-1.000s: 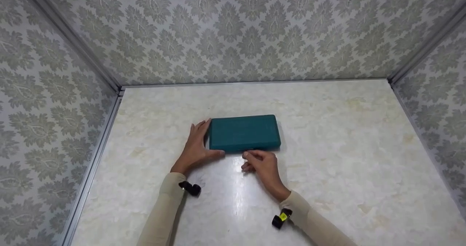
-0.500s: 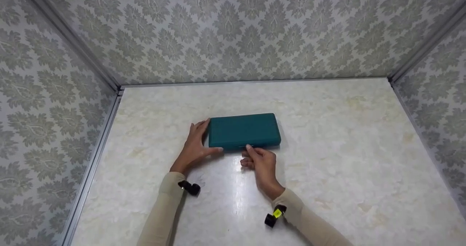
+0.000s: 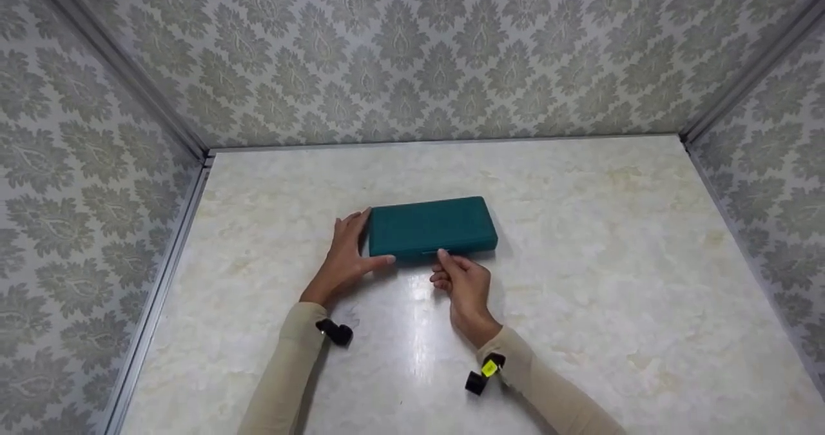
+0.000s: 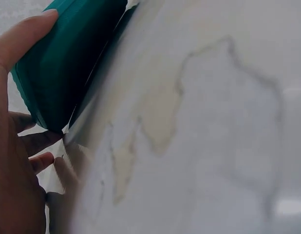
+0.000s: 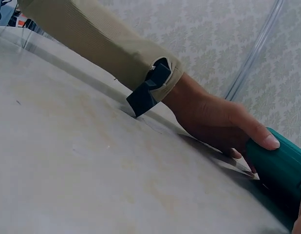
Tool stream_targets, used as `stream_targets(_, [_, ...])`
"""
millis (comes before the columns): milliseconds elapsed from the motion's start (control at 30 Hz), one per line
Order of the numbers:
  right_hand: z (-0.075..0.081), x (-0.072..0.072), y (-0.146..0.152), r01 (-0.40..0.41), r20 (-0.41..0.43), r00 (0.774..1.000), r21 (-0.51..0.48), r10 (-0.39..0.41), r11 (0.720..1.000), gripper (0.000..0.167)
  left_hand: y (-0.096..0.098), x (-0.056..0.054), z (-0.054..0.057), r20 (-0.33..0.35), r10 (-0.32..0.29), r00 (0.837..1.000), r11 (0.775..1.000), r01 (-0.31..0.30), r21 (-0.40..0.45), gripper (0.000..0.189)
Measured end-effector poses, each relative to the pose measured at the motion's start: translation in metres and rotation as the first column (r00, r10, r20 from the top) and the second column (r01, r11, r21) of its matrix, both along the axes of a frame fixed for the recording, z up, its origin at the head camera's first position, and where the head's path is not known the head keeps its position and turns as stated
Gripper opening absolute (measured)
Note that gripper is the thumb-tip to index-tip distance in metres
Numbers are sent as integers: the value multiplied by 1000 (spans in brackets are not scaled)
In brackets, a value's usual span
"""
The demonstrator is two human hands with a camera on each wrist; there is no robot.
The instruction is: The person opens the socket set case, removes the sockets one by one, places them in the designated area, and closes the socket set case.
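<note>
A flat teal case, its lid down, is at the middle of the table in the head view. My left hand holds its left end, the thumb along the front side and the fingers round the far corner. In the left wrist view the left thumb lies against the case, fingertips by its lower edge. At the front side, my right hand has its thumb on a thin latch line, the other fingers curled below. The right wrist view catches only a sliver of the right hand.
A pale marbled table surrounds the case on every side. Patterned walls enclose it at the back, left and right, with metal rails along the corners. Each sleeve cuff carries a small black wrist camera.
My right thumb has come up from just below the front side onto the latch line. The case's right end has shifted slightly away from me. The left hand keeps its hold.
</note>
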State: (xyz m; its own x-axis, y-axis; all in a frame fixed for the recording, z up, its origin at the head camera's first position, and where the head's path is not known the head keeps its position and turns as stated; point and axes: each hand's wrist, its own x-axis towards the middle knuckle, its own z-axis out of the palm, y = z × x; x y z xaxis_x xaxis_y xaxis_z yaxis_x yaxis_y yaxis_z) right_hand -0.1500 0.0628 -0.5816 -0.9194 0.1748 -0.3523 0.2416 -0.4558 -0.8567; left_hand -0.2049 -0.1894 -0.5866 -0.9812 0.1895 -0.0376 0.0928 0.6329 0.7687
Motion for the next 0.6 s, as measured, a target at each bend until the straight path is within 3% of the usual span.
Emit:
stream_targets(333, [0, 3, -2, 16, -29, 999, -8, -16, 1000, 36, 0, 4, 0, 11, 22, 1000, 1000, -22, 21, 115])
stream_targets(600, [-3, 12, 4, -58, -74, 995, 41, 61, 997, 39, -7, 2, -3, -3, -36, 999, 999, 36, 2, 123])
